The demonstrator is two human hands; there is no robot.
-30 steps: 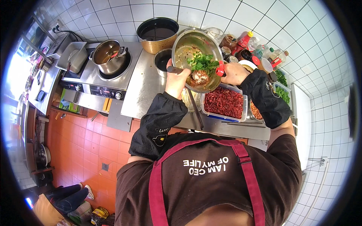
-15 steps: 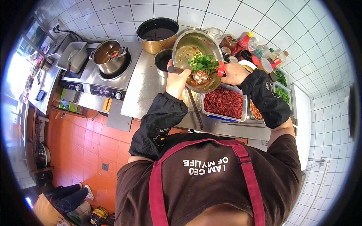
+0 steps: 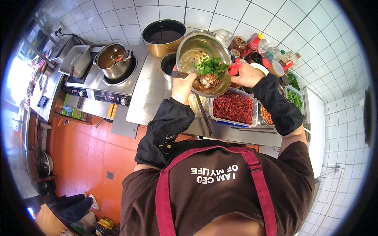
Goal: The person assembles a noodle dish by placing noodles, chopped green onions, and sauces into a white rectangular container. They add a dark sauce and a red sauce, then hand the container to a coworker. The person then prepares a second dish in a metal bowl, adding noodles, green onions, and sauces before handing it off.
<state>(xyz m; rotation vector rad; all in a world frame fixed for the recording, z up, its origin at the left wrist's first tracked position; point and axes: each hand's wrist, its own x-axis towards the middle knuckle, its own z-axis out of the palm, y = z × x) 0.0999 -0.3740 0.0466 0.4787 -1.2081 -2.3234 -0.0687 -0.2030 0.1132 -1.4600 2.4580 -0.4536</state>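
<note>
My left hand (image 3: 183, 87) is closed on the near left rim of a steel mixing bowl (image 3: 188, 53) and on a dark-handled utensil (image 3: 180, 74), whose far end is hard to make out. The bowl tilts toward me. In it lie green herb leaves (image 3: 212, 67), pale chopped bits and a reddish-brown seasoning heap (image 3: 210, 81). At the bowl's right rim my right hand (image 3: 249, 75) is closed around a small red-topped container (image 3: 234, 67), mostly hidden by the fingers. Dark chopsticks (image 3: 203, 114) slant down below the bowl.
A tub of red chopped pieces (image 3: 233, 107) stands near the counter edge, beside a bowl of peanuts (image 3: 267, 117). Jars and a red squeeze bottle (image 3: 252, 44) line the wall. Left are a large pot (image 3: 163, 36), a smaller dark pot (image 3: 168, 63) and a steel pot (image 3: 113, 61) on a cooktop.
The mixing bowl and my left hand have shifted slightly left. My right hand has turned a little, and the red top now sits higher at the bowl's right rim.
</note>
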